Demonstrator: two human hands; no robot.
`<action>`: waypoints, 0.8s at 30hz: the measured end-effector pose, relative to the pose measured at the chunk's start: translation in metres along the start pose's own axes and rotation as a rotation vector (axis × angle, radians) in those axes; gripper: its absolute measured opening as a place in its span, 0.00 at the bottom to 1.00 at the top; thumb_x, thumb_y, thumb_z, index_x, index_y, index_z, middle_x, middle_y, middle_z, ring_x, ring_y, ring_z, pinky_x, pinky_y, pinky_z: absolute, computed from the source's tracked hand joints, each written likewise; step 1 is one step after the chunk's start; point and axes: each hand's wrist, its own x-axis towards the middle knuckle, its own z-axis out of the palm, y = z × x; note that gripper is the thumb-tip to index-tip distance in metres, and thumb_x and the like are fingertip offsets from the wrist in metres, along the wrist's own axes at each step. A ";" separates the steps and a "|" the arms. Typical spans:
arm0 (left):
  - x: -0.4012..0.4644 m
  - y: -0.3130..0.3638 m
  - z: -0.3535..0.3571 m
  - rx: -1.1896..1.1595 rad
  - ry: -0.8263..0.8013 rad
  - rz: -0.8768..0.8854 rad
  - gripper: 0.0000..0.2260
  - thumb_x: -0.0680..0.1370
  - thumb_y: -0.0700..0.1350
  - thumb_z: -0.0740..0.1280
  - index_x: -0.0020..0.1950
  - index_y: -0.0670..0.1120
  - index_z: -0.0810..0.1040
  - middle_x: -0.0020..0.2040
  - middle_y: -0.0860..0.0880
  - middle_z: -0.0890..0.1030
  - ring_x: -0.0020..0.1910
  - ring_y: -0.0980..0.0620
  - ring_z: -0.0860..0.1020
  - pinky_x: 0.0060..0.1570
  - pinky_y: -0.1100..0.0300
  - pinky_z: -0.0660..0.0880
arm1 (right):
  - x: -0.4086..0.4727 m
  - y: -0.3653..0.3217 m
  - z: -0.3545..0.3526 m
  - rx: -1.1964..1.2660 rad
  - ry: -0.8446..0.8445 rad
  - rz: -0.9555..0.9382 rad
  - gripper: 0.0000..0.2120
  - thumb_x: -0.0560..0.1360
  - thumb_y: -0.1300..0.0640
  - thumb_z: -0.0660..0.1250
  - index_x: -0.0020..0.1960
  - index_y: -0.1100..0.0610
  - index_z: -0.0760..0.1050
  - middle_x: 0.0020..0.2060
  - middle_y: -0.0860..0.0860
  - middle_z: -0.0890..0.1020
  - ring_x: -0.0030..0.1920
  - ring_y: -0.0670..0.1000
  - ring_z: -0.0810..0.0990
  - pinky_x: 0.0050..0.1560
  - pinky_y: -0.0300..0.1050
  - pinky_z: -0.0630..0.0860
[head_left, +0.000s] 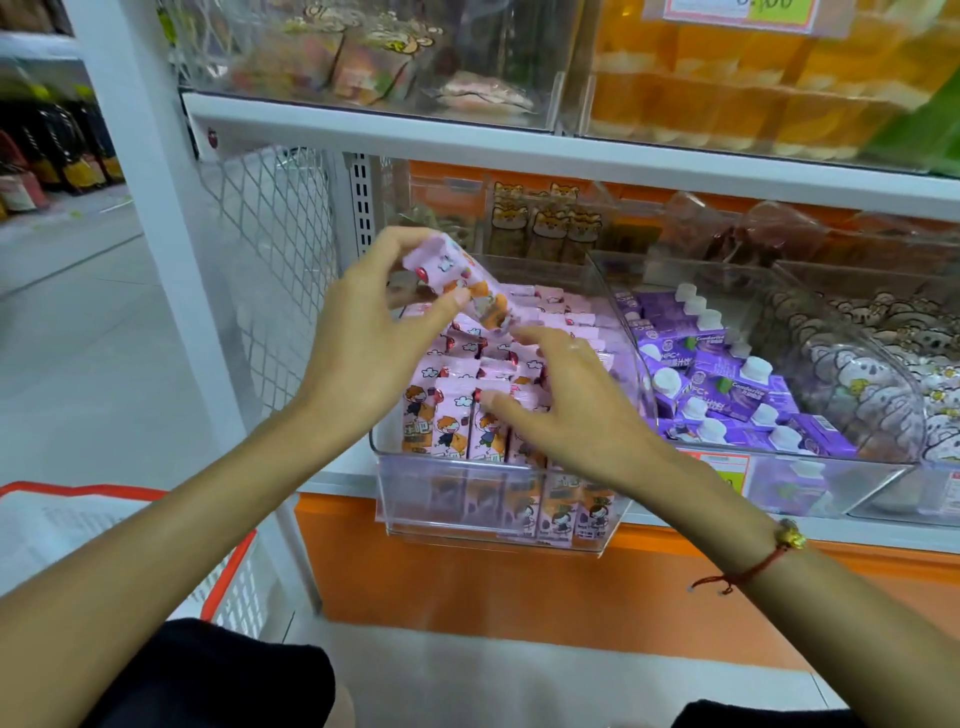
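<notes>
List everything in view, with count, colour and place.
held packet: one, pink, above left bin
binned packets: many, pink, left bin
left bin: one, clear, shelf front
cartons: many, purple with white caps, middle bin
jelly cups: many, orange, upper shelf, right
basket: one, white with red rim, lower left
bracelet: one, red, right wrist
left hand: grips held packet
right hand: fingers spread over binned packets

left hand (363, 332) pinching pink packet (457, 283); right hand (566, 405) over clear bin (488, 499)
</notes>
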 end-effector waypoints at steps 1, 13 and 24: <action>0.001 -0.002 0.001 0.045 -0.045 0.003 0.14 0.75 0.46 0.71 0.57 0.56 0.72 0.51 0.64 0.77 0.50 0.59 0.80 0.52 0.57 0.79 | -0.001 0.002 0.002 -0.086 -0.038 -0.040 0.31 0.74 0.43 0.66 0.72 0.53 0.62 0.67 0.51 0.70 0.66 0.53 0.66 0.61 0.46 0.64; 0.033 -0.003 -0.004 0.315 -0.403 0.020 0.20 0.76 0.45 0.71 0.67 0.52 0.73 0.61 0.52 0.78 0.51 0.51 0.81 0.56 0.47 0.77 | -0.004 0.004 -0.003 -0.082 -0.128 -0.080 0.24 0.74 0.52 0.68 0.69 0.50 0.69 0.64 0.48 0.74 0.65 0.49 0.69 0.63 0.45 0.66; 0.072 -0.002 0.027 0.754 -0.752 0.115 0.21 0.73 0.48 0.74 0.64 0.46 0.76 0.61 0.46 0.78 0.55 0.49 0.77 0.50 0.58 0.71 | -0.013 0.003 -0.004 -0.014 -0.105 -0.071 0.22 0.74 0.54 0.69 0.67 0.51 0.69 0.63 0.48 0.74 0.64 0.49 0.70 0.62 0.48 0.70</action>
